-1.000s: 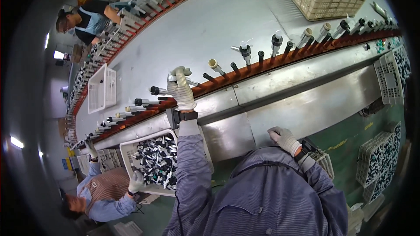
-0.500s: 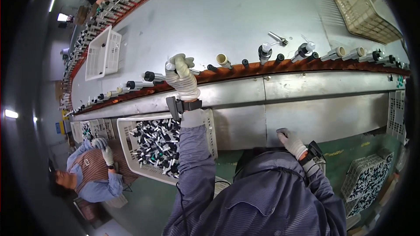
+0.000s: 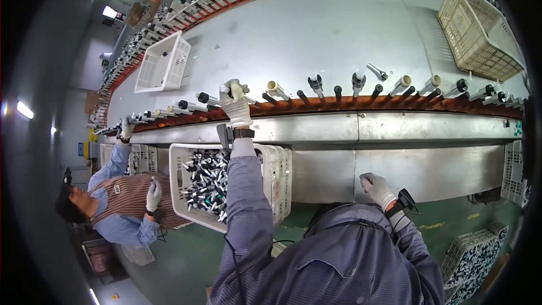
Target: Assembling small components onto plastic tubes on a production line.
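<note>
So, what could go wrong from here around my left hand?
Your left hand is curled close to a black-collared piece, so it might knock that askew. Your left sleeve crosses over the crate of loose parts in this view; it could catch the rim. The silver piece lying on the table might roll if bumped.

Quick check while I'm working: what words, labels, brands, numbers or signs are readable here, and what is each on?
None can be read well enough to quote.
White patch on the co-worker's striped apron: too small.
Yellow marks on the green floor: too blurred to tell whether they are writing.
Black-and-silver parts along the rail: no lettering discernible.
</note>
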The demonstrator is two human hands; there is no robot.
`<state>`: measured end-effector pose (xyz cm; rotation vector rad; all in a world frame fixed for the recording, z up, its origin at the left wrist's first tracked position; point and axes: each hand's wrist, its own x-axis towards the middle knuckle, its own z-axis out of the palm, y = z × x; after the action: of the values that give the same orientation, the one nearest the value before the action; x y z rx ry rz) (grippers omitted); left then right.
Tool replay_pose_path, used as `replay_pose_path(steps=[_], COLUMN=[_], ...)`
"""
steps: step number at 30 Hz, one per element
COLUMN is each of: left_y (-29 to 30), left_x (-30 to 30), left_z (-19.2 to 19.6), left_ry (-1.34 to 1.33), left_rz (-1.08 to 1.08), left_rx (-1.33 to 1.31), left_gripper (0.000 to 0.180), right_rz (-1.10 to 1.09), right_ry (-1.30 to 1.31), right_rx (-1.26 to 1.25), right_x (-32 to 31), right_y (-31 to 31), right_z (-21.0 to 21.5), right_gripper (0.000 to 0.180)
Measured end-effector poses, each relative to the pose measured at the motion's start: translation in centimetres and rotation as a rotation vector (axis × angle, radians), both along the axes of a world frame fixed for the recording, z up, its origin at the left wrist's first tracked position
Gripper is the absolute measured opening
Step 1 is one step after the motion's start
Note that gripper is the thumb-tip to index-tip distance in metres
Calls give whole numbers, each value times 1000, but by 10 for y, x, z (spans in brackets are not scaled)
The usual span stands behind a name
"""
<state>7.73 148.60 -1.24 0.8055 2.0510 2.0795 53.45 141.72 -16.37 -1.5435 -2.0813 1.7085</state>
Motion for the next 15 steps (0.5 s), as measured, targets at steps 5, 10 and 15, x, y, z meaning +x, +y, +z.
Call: replay_pose_path(steps=[5, 10, 15], left_y=[-31, -41, -43], left_x=[-45, -95, -157], left_z=[-1, -2, -20], left_ry=[72, -22, 15], left_rz=[63, 67, 167], left_rx=[22, 108, 56], left_gripper=[24, 29, 34], right_rz=[15, 21, 70], right_ry=[-54, -94, -163], right_rx=[13, -36, -67], right_x=[-6, -25, -72], right_y=[-24, -45, -49], right_z=[0, -26, -40], right_gripper=[33, 34, 34])
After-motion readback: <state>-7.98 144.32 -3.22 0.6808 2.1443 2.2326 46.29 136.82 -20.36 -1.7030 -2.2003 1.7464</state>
